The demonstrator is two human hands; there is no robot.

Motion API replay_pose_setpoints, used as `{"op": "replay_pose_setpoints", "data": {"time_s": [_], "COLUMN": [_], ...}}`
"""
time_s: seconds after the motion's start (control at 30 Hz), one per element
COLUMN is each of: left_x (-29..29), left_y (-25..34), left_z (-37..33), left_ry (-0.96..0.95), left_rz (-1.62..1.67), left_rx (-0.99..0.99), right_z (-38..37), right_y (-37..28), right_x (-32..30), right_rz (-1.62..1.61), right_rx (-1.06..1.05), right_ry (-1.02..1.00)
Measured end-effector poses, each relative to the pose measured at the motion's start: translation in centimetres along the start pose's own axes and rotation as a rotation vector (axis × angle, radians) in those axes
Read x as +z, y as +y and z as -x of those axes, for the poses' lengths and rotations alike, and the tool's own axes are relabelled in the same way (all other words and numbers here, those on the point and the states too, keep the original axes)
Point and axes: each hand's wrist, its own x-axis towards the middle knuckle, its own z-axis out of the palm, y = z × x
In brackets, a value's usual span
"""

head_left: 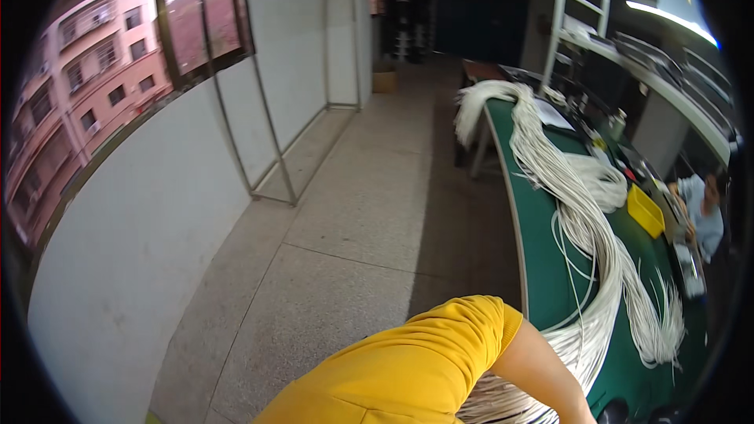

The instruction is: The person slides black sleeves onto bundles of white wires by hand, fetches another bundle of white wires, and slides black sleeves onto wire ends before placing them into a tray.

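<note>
My left arm [542,369], in a yellow sleeve pushed up to the elbow, bends down toward the lower right. Its hand is cut off by the lower edge of the head view, so its fingers and anything in them are hidden. Beside the forearm runs a long, thick bundle of thin white cables [601,267], stretched along the green-topped table [542,267]. The bundle's far end droops over the table's far left corner. Loose ends [656,322] fan out on the right. My right hand does not show.
A coiled white cable bundle [597,180] and a yellow bin [646,210] lie farther along the table. A person in light blue [703,212] is at the right. Shelving [652,71] rises above the table. A metal rack frame [275,141] stands by the left wall.
</note>
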Motion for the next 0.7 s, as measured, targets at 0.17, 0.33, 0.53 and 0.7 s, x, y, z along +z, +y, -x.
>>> {"op": "replay_pose_setpoints", "data": {"time_s": [0.17, 0.33, 0.53, 0.7], "left_x": [-7.0, -9.8, -7.6, -5.3], "left_y": [5.6, 8.3, 3.6, 0.4], "left_z": [5.1, 13.5, 15.5, 15.1], "left_ry": [0.062, 0.467, 0.323, 0.308], "left_rz": [-0.42, -0.646, -0.795, -0.703], "left_rx": [-0.308, -0.716, -0.681, -0.74], "right_z": [-1.3, -1.6, -0.8, 2.3], "right_y": [-2.7, -3.6, -3.6, -0.5], "right_x": [-0.4, -0.1, 0.3, -1.2], "right_rz": [0.209, 0.208, 0.137, 0.262], "right_rx": [-0.186, -0.176, -0.079, 0.126], "right_ry": [-0.093, -0.126, -0.173, -0.328]}}
